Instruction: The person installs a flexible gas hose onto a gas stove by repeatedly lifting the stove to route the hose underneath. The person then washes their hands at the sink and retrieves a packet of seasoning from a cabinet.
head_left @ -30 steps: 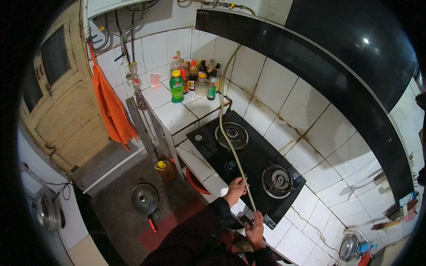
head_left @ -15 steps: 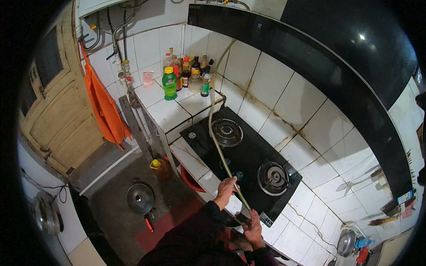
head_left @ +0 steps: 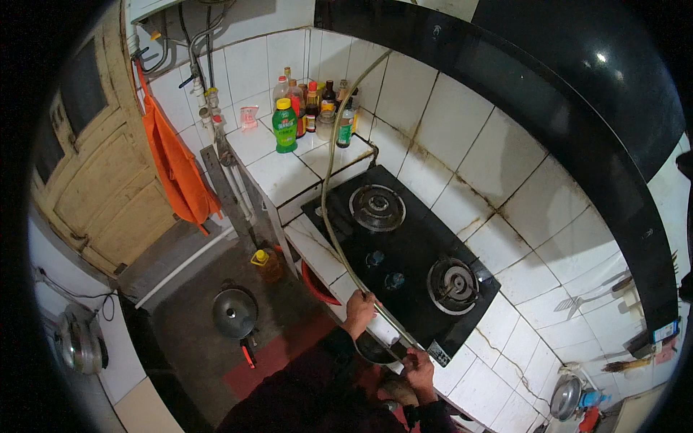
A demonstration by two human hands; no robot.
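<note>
A long yellowish-brown flexible hose (head_left: 330, 160) hangs from the back wall and curves down along the left side of the black two-burner gas stove (head_left: 411, 245). My left hand (head_left: 359, 314) is closed around it at the stove's front edge. Farther along, near the hose's lower end, my right hand (head_left: 419, 372) grips it beside the stove's near corner. Its very end is partly hidden by the fingers. Two control knobs (head_left: 394, 280) sit on the stove top close to my left hand.
Sauce bottles and a green yellow-capped bottle (head_left: 285, 126) crowd the tiled ledge (head_left: 271, 177). Below the counter are a red basin (head_left: 317, 287) and an oil jug (head_left: 267, 264). A lidded pan (head_left: 234, 312) rests on the floor. The black range hood (head_left: 520, 79) curves overhead.
The hose has swung left, from across the rear burner to the stove's left edge. Both hands keep their grip and have drawn slightly toward me. The view has shifted a little.
</note>
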